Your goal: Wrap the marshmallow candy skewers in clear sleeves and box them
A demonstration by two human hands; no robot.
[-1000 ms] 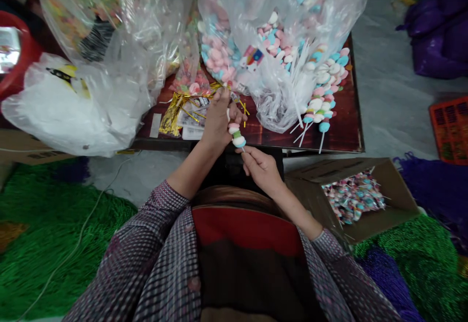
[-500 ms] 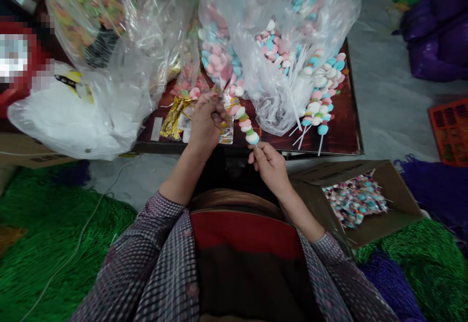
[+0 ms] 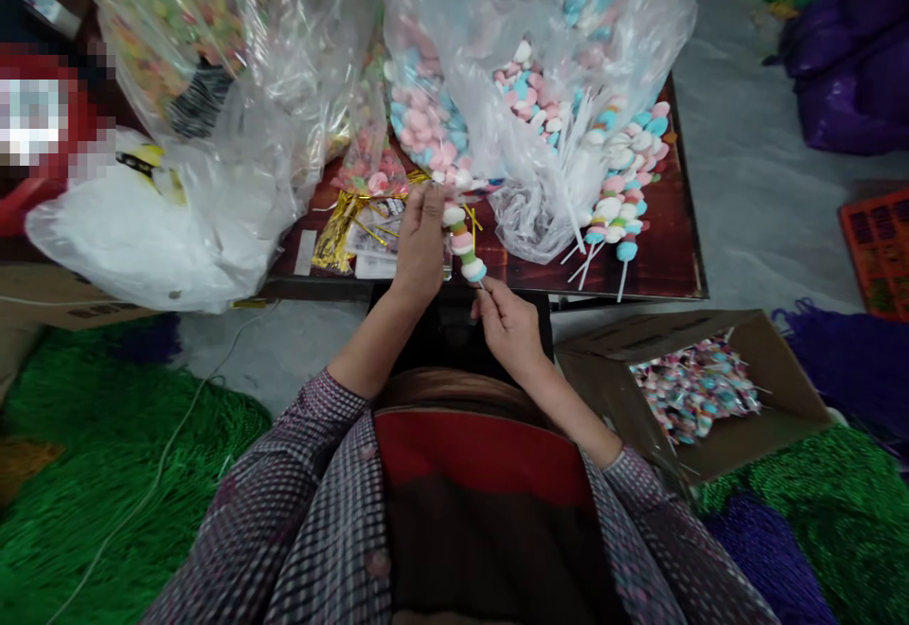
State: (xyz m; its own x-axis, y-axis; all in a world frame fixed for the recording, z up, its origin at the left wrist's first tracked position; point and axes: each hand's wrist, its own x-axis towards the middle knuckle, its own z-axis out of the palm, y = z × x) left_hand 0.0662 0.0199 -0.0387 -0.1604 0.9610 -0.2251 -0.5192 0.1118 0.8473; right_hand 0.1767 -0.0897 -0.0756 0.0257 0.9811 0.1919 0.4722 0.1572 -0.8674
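A moment ago the left hand (image 3: 423, 244) was off to the left of the candy stick (image 3: 463, 242), and now it has come right up beside the far end, so both hands are at the candy. The right hand (image 3: 511, 327) has its fingers pinched on the near end, by the near edge of the counter (image 3: 674, 260); I cannot tell if the left fingers hold anything.

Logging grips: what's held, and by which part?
The right hand holds a candy skewer by its bare stick; whether the left hand grips it is unclear.
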